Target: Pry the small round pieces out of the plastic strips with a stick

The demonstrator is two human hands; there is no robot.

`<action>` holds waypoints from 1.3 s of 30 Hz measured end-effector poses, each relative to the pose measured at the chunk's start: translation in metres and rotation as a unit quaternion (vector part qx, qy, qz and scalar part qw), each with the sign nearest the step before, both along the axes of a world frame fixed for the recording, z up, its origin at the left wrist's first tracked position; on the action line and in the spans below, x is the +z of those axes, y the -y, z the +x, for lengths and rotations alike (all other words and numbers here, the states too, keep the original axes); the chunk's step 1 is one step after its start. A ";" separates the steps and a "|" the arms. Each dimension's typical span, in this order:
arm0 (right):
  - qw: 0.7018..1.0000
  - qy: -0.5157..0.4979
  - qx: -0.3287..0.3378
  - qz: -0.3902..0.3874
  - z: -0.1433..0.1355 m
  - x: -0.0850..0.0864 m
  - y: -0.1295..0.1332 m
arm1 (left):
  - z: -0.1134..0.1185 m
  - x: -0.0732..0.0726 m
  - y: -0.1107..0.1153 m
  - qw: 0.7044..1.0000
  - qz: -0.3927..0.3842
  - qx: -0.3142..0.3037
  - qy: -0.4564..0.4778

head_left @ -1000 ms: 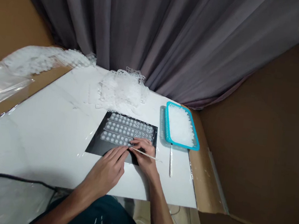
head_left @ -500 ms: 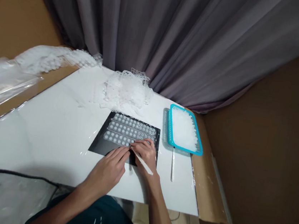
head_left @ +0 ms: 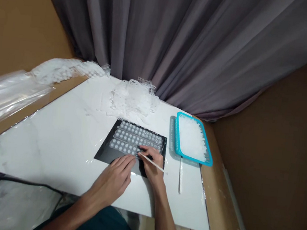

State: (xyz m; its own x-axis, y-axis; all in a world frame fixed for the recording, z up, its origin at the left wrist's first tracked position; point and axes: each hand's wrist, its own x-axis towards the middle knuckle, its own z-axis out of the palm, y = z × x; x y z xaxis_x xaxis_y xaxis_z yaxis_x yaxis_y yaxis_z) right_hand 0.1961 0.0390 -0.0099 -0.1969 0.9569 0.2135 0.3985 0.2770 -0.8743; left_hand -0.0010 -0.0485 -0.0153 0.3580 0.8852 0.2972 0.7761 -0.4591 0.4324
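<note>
A black mat (head_left: 104, 153) lies on the white table, bearing clear sheets with rows of round white pieces (head_left: 123, 147). My right hand (head_left: 152, 163) is closed in a pinch on a thin white stick (head_left: 155, 163), whose tip points at the lowest row. My left hand (head_left: 119, 174) rests at the mat's front edge, its fingers pressed together beside the lowest sheet; whether it grips the sheet's edge is too small to tell.
A turquoise basket (head_left: 209, 155) of white pieces stands at the right, with a second white strip (head_left: 181, 175) in front. Clear and white scraps (head_left: 134, 100) are heaped behind the mat. Plastic bags (head_left: 11, 95) lie at the left. A grey curtain (head_left: 152, 30) hangs behind.
The stick in my right hand has turned flatter, its free end now further right. My left hand's fingers have drawn slightly away from my right hand. The view has shifted a little.
</note>
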 end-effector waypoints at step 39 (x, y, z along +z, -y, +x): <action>1.000 -0.007 0.009 -0.022 -0.004 0.005 -0.037 | 0.001 -0.010 -0.002 1.000 0.007 -0.002 -0.016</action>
State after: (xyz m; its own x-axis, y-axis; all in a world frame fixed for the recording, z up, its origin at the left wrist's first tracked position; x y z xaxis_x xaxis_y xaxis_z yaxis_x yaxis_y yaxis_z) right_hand 0.1919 0.0760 -0.0048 -0.2123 0.9614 0.1748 0.3814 0.2463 -0.8910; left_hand 0.0002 -0.0465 -0.0255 0.3705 0.8801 0.2968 0.7883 -0.4670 0.4007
